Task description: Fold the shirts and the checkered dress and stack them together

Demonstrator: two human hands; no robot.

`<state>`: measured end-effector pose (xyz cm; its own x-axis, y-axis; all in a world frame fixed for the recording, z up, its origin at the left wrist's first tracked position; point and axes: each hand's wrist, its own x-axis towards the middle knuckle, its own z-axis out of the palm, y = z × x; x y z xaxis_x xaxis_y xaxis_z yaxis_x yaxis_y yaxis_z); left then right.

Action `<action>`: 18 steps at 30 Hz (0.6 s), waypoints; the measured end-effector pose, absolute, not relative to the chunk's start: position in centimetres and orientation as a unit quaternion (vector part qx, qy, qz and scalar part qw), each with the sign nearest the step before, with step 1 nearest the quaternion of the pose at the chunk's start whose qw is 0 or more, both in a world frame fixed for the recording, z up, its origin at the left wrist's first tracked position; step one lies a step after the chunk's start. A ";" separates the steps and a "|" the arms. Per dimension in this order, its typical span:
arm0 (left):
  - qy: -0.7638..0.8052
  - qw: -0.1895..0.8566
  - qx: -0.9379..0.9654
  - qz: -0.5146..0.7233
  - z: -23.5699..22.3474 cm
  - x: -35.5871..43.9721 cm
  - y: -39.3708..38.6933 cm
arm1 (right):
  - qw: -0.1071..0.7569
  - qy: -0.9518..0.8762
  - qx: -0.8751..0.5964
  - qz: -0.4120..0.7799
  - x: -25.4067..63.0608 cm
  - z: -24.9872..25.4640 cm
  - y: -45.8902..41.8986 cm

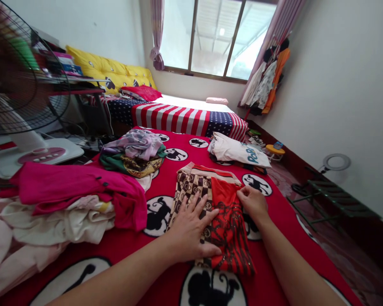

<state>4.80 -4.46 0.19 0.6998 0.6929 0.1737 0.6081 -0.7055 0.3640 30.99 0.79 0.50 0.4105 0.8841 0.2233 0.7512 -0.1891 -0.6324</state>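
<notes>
A folded garment (pixel 228 221), half brown-and-cream checks and half red with dark sparkly markings, lies flat on the red patterned bedspread (pixel 159 278). A pale waistband-like edge with a red stripe shows at its far end. My left hand (pixel 193 229) rests palm down across its middle, fingers spread. My right hand (pixel 252 203) pinches the red side near the far right corner. To the left are a bright pink garment (pixel 83 187) and cream clothes (pixel 60 221). A pile with a lilac garment (pixel 138 142) sits beyond them.
Folded clothes with a white lettered shirt (pixel 238 149) lie at the far right of the bedspread. A fan (pixel 28 85) stands at left. A green folding stool (pixel 335 197) is on the floor at right. Another bed (pixel 175 119) is under the window.
</notes>
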 end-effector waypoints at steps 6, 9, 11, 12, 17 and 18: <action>0.364 0.138 0.907 0.162 0.1 4.8 -4.5 | 0.398 -0.566 -0.720 -0.042 29.2 1.2 -0.7; 0.365 0.135 0.906 0.166 0.1 4.8 -4.5 | 0.388 -0.685 -0.616 -0.005 27.5 1.7 -1.7; 0.381 0.137 0.898 0.173 0.0 4.8 -4.4 | 0.336 -0.744 -0.574 0.054 26.6 1.5 -1.8; 0.396 0.139 0.890 0.178 -0.1 4.8 -4.2 | 0.312 -0.759 -0.566 0.079 26.4 1.4 -1.7; 0.442 0.180 0.850 0.221 0.1 4.6 -3.2 | 0.278 -0.750 -0.589 0.114 25.6 1.9 -1.9; 0.436 0.200 0.843 0.244 0.3 4.4 -2.9 | 0.271 -0.753 -0.589 0.110 25.2 2.6 -2.4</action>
